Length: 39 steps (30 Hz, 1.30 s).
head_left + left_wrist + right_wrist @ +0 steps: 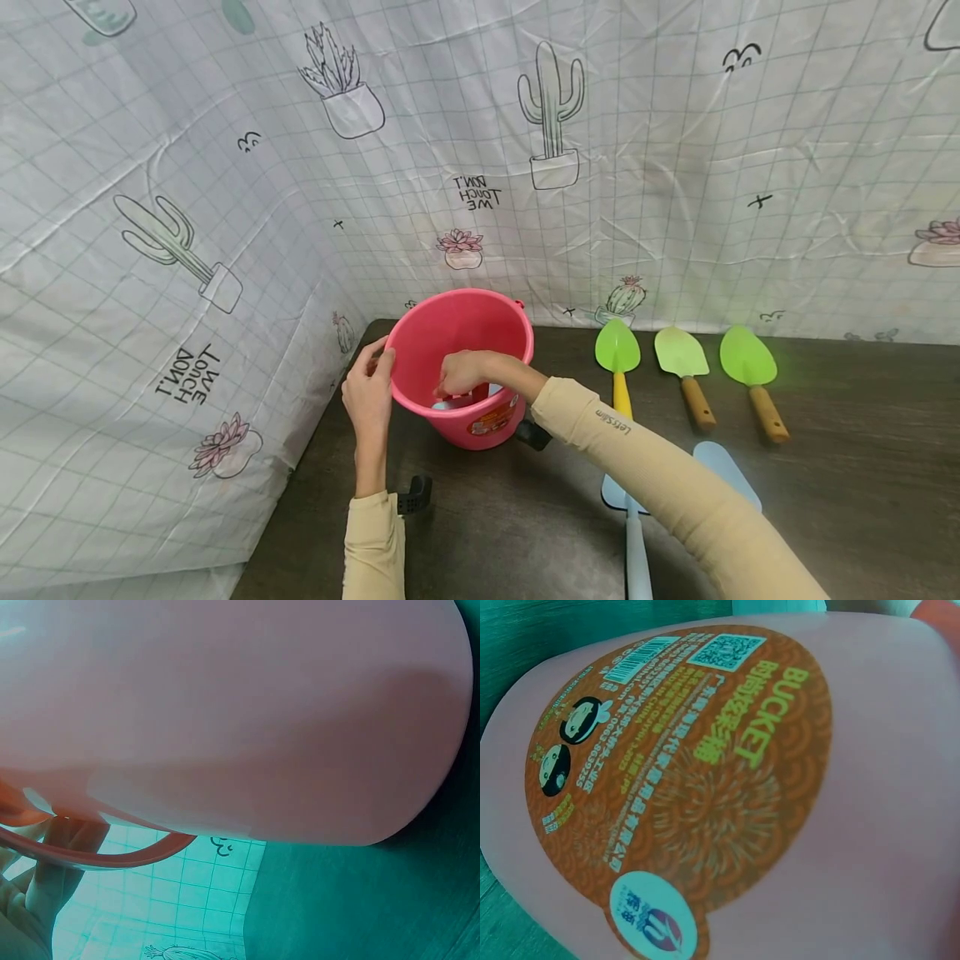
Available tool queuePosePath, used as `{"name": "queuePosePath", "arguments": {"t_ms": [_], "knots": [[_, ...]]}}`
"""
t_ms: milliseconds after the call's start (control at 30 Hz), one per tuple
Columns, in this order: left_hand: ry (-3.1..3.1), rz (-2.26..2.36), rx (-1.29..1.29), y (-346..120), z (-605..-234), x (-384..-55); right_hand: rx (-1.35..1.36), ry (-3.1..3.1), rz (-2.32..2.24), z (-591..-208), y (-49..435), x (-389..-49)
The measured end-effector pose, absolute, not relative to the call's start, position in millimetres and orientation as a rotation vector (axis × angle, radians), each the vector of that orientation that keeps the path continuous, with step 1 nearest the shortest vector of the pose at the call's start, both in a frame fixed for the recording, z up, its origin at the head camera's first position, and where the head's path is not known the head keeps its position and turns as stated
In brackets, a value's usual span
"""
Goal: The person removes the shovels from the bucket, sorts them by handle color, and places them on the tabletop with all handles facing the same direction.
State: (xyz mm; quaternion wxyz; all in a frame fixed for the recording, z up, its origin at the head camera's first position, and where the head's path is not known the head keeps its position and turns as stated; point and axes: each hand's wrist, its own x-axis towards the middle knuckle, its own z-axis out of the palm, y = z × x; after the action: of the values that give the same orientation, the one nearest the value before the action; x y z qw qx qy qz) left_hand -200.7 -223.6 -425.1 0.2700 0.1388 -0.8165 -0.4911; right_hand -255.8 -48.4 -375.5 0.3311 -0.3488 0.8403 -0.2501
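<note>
Head view: dark tabletop [487, 533] against cactus-print sheeting [675, 167]; left hand [369, 392] grips the pink bucket [420, 350] rim, right hand [461, 372] inside it pinches something red.

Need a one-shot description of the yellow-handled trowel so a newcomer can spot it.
Start at the pink bucket in the table's back left corner, then look right to the row of three green trowels along the wall. The yellow-handled trowel is the leftmost, closest to the bucket. Its neighbours have brown wooden handles; only this one's is yellow.
</note>
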Motion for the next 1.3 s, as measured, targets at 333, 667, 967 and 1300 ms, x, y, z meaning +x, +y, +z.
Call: {"name": "queuePosePath", "arguments": {"t_ms": [333,667,967,1300], "knots": [[-2.194,-1.334,0.368,-222.1,-425.1,-199.9,-0.7,2.337,-0.7,-382.8,-48.0,-261.0],[-2.193,-1.325,0.365,-222.0,-426.4,-199.3,-0.596,2.44,-0.771,-440.2,-52.1,-312.9],[-2.196,-1.33,0.367,-222.3,-426.5,-198.4,-0.627,2.344,-0.725,-414.7,-40.9,-296.8],[-2.191,-1.324,0.363,-223.4,-427.5,-198.1,-0.577,2.276,-0.864,-377.3,-35.3,-269.0]]}}
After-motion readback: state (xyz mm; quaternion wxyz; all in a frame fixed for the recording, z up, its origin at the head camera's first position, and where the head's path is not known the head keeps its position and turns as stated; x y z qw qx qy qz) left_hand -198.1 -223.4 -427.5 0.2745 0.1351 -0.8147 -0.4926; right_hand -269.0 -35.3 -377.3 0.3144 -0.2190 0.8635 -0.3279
